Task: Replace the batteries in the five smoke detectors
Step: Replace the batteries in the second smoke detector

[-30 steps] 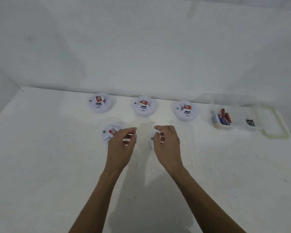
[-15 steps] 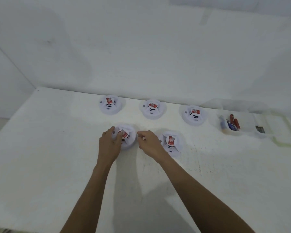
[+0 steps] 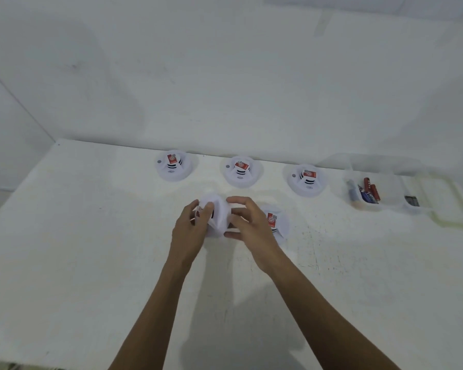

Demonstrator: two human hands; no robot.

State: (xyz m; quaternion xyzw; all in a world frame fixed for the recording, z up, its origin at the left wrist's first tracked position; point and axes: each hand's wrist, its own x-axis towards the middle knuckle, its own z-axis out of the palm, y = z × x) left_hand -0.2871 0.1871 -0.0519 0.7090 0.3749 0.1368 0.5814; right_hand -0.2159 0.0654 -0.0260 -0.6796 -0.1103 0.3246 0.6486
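Observation:
Five round white smoke detectors with red labels are on the white table (image 3: 91, 263). Three stand in a back row: left detector (image 3: 173, 165), middle detector (image 3: 241, 171), right detector (image 3: 307, 179). A fourth detector (image 3: 277, 222) lies in the front row, partly hidden by my right hand (image 3: 251, 225). The fifth detector (image 3: 217, 217) is tipped up on its edge between both hands. My left hand (image 3: 195, 225) grips its left side over the label, and my right hand holds its right rim.
A clear plastic box (image 3: 380, 182) at the back right holds several red and blue batteries (image 3: 368, 192) and a dark battery pack (image 3: 411, 201). Its lid (image 3: 451, 206) lies open beside it at the table's right edge. A white wall rises behind the table.
Both hands moved left onto the front-left detector, closed on it and tipped it up on its edge off the table. The camera view shifted left.

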